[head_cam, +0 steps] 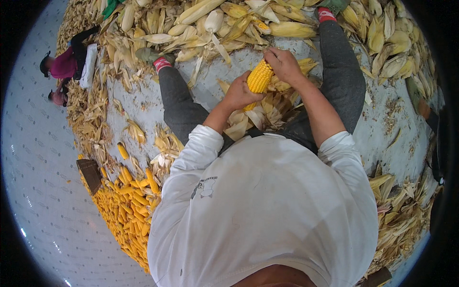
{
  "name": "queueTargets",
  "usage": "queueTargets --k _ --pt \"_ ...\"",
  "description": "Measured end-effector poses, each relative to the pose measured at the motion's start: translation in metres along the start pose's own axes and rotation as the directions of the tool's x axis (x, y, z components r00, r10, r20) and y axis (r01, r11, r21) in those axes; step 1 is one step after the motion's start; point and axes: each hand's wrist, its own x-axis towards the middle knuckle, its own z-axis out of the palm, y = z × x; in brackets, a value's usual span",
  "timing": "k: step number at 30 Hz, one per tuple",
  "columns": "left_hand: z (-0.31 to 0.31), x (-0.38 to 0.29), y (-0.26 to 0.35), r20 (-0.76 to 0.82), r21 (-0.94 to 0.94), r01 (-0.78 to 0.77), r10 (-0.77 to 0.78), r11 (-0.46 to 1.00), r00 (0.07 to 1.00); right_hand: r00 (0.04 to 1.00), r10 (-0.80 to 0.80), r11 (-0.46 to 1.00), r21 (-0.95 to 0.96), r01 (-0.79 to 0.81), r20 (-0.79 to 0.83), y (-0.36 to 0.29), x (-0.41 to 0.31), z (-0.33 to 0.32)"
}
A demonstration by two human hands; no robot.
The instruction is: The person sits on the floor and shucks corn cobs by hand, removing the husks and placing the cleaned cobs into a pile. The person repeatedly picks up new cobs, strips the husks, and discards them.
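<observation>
A husked yellow corn cob is held at a tilt between my hands, in front of my lap. My left hand wraps around its lower part, with the thumb across the kernels. At the cob's upper end, my right hand has its fingers closed on the tip; what lies under those fingers is hidden. Loose dry husks lie between my legs, just below the cob. Beyond my feet spreads a pile of corn ears in their husks, with a pale ear among them.
Husked yellow cobs form a large heap at the lower left, beside a dark brown board. One cob lies apart on the grey sheet. Two people sit at the far left; another person is partly visible at the right edge. Husks lie lower right.
</observation>
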Motion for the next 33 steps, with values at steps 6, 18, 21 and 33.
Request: queueTargets --k 6,18,21,33 --pt "0.006 0.000 -0.003 -0.045 -0.346 -0.058 0.045 0.936 0.998 0.958 0.285 0.917 0.294 -0.268 -0.015 0.007 0.003 0.001" --pt "-0.010 0.010 0.009 -0.357 -0.592 -0.060 -0.195 0.804 0.913 0.981 0.130 0.957 0.240 -0.162 0.140 0.015 -0.004 0.026" --pt "-0.011 0.019 0.011 -0.470 -0.772 -0.289 -0.202 0.565 0.859 0.933 0.132 0.897 0.361 -0.256 0.334 0.002 -0.019 0.048" --pt "-0.010 0.020 0.006 -0.356 -0.919 -0.211 -0.467 0.334 0.810 0.889 -0.013 0.969 0.223 -0.101 0.458 -0.003 -0.035 0.068"
